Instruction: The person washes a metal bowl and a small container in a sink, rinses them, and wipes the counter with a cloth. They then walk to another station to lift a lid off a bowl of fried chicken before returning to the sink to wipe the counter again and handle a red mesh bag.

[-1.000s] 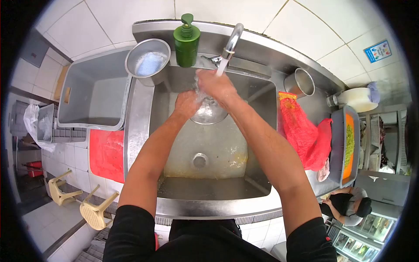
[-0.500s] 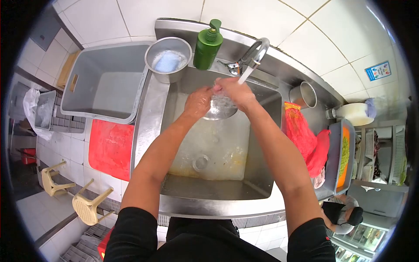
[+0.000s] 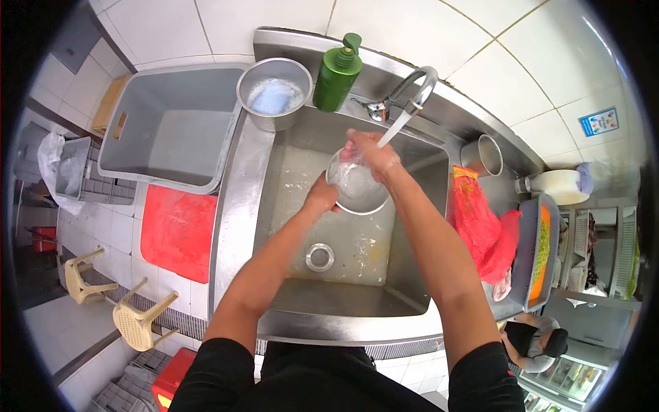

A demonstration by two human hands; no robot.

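Observation:
A round metal bowl (image 3: 360, 196) is tilted toward me over the sink (image 3: 412, 226), with water and some foam inside. My left hand (image 3: 321, 195) is closed on the bowl's left rim. Fingers bent together, my right hand (image 3: 374, 155) grips the far rim, its fingertips partly inside. The running faucet (image 3: 425, 86) pours a stream onto my right hand and the bowl. Below the bowl, the round drain (image 3: 320, 257) shows in the wet sink floor.
A metal pot (image 3: 274, 117) with a foamy blue sponge (image 3: 273, 97) and a green pump bottle (image 3: 338, 74) stand behind the sink. Left is a grey tub (image 3: 171, 130). Right are a metal container (image 3: 482, 156) and red bags (image 3: 480, 230). A person (image 3: 539, 343) is at far right.
The bowl has come lower and turned its inside more toward me. My left hand has slid down to its left side, while my right stays near the stream. The drain shows more clearly.

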